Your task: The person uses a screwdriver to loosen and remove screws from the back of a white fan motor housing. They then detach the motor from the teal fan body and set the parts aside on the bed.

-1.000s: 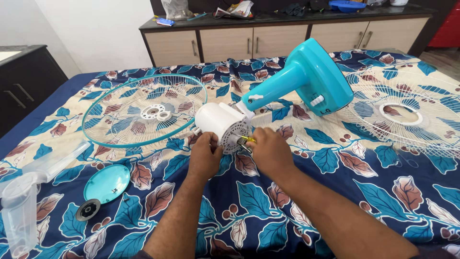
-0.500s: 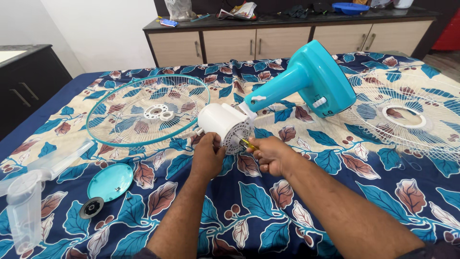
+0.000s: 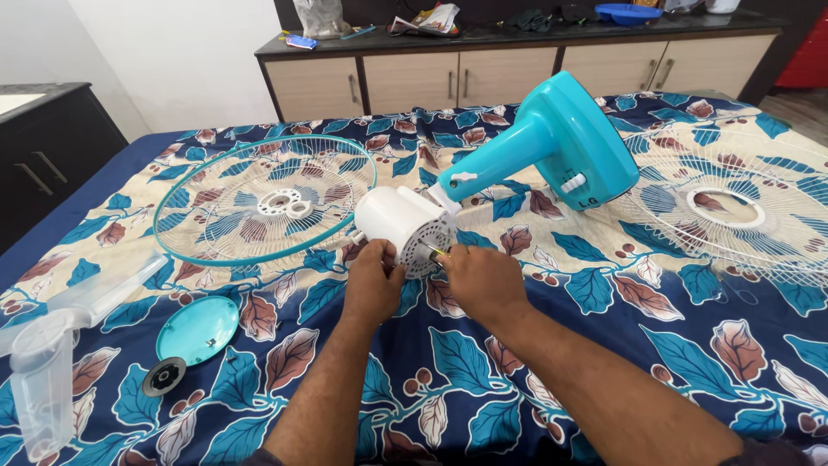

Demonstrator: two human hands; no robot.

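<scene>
Fingers of left hand (image 3: 373, 285) curl round white fan motor housing (image 3: 401, 226) to steady it, w/ right hand (image 3: 483, 278) pinched shut on small screwdriver (image 3: 434, 251) at its vented face.

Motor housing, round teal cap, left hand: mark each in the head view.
Motor housing (image 3: 398, 220): head view, on its white side wall.
Round teal cap (image 3: 197, 330): head view, middle of its flat face.
Left hand (image 3: 373, 283): head view, back of the hand, touching the housing.

Both forearms stretched forward, left hand (image 3: 373, 280) curled, right hand (image 3: 479, 278) fingers pinched
</scene>
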